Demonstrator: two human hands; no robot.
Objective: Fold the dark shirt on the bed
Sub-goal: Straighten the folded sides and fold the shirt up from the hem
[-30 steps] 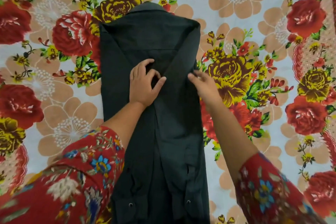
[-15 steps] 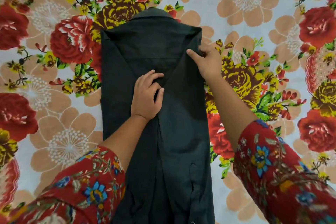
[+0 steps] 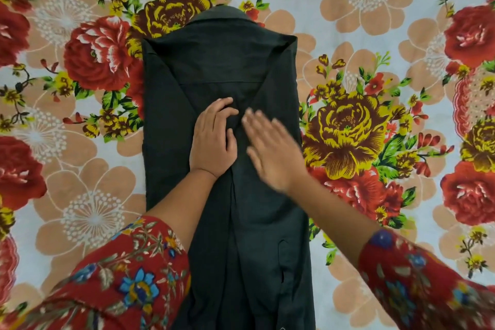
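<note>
The dark shirt [image 3: 219, 67] lies face down on the bed as a long narrow strip, collar at the far end, both sides and sleeves folded in over its back. My left hand [image 3: 214, 142] presses flat on the middle of the shirt where the folded sleeves cross. My right hand [image 3: 273, 150] lies right beside it, fingers spread, palm down on the right folded panel, and it is motion-blurred. Neither hand grips the cloth. The shirt's lower end runs out of the frame between my arms.
A bedsheet [image 3: 375, 21] printed with big red, yellow and peach flowers covers the whole bed around the shirt. My red floral sleeves [image 3: 128, 276] fill the lower corners of the view.
My right hand has left the shirt's upper right edge and come back down to the middle, flat beside the left hand. The left hand has stayed pressed in place.
</note>
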